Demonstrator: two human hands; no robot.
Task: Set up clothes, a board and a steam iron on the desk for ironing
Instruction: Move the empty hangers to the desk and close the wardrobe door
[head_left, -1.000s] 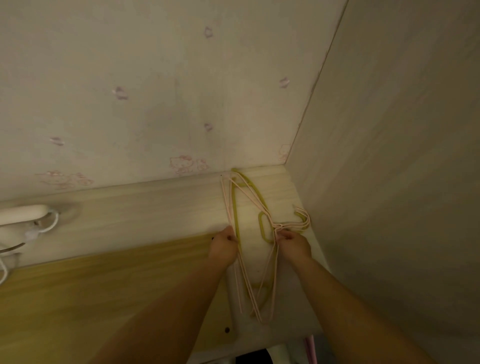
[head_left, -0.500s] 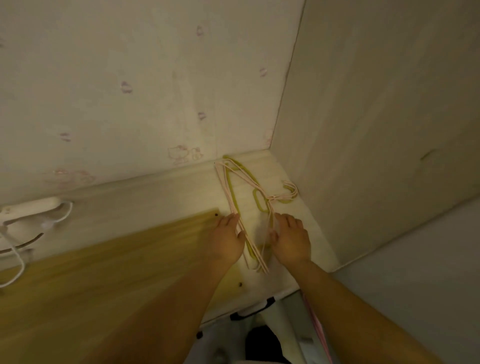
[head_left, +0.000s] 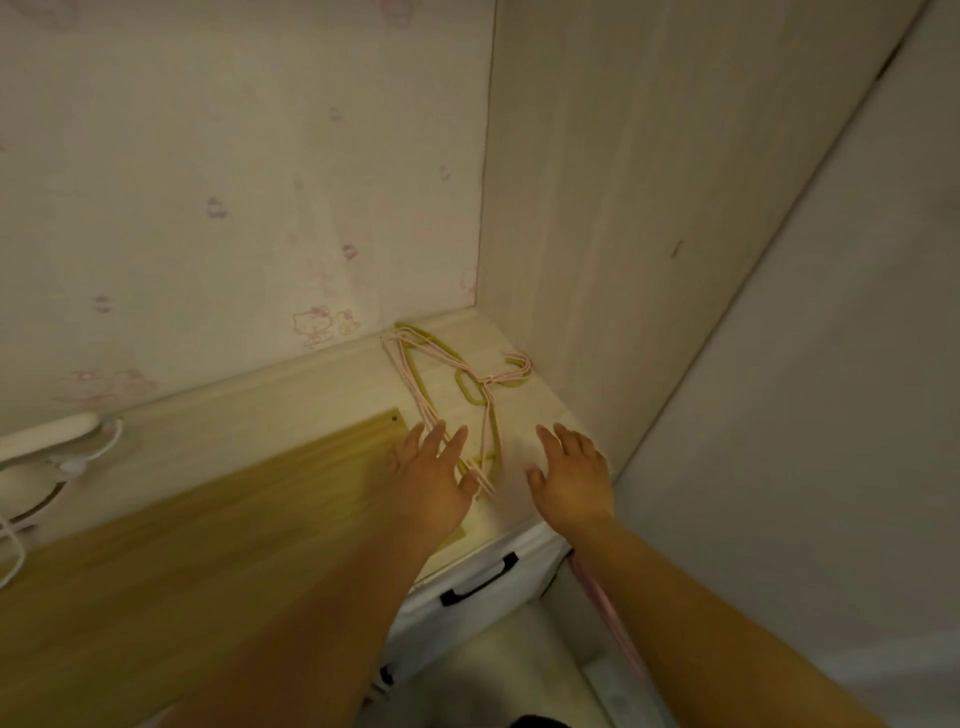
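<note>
A bundle of thin pink and yellow-green clothes hangers (head_left: 457, 379) lies flat in the far right corner of the pale desk (head_left: 291, 395), hooks pointing at the side wall. My left hand (head_left: 434, 480) hovers at the near end of the bundle, fingers spread, holding nothing. My right hand (head_left: 571, 478) is just right of the hangers, fingers apart and empty. A yellow wooden board (head_left: 208, 530) lies on the desk to the left, under my left forearm. No clothes or iron are in view.
A white power strip (head_left: 49, 431) with white cables sits at the desk's far left by the patterned wall (head_left: 234, 182). A pale side panel (head_left: 623, 234) closes the right side. Below the desk edge is a white container with a black handle (head_left: 480, 577).
Both hands have let go of the hangers and drawn back toward me with fingers spread. The hangers now lie still in the corner. The view has shifted right and down.
</note>
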